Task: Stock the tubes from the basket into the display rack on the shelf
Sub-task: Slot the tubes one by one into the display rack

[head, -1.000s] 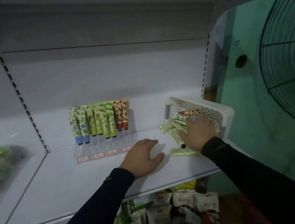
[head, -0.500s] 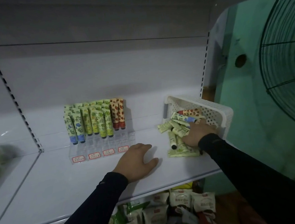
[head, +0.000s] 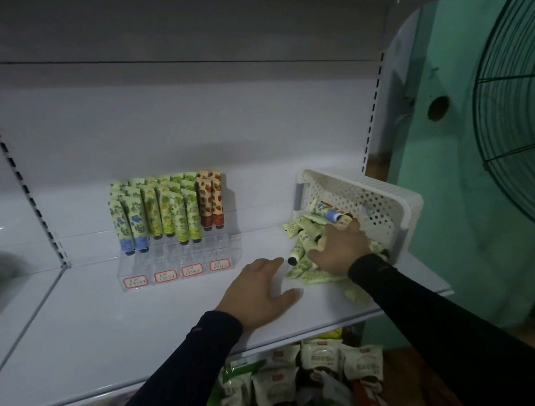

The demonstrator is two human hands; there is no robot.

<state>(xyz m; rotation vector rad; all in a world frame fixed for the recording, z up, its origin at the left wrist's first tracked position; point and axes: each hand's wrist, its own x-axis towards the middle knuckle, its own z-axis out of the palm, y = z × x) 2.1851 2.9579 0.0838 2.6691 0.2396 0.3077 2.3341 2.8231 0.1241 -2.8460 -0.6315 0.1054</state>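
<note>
A white perforated basket (head: 375, 193) lies tipped on its side at the right end of the white shelf (head: 109, 330). Pale green tubes (head: 297, 229) spill from its mouth onto the shelf. My right hand (head: 339, 248) rests palm down on this pile, fingers spread over the tubes; whether it grips one I cannot tell. My left hand (head: 258, 292) lies flat and open on the shelf just left of the pile, holding nothing. The clear display rack (head: 174, 266) stands further left, with upright rows of blue-, green- and red-patterned tubes (head: 166, 211).
Packaged snack bags (head: 294, 381) fill the level below the shelf. A dark wire fan guard (head: 516, 109) stands to the right, in front of a green wall. Slotted uprights (head: 14, 166) flank the shelf bay.
My right hand has slid lower and nearer over the tube pile, and several tubes have shifted toward the shelf's front. My left hand has stayed flat on the shelf.
</note>
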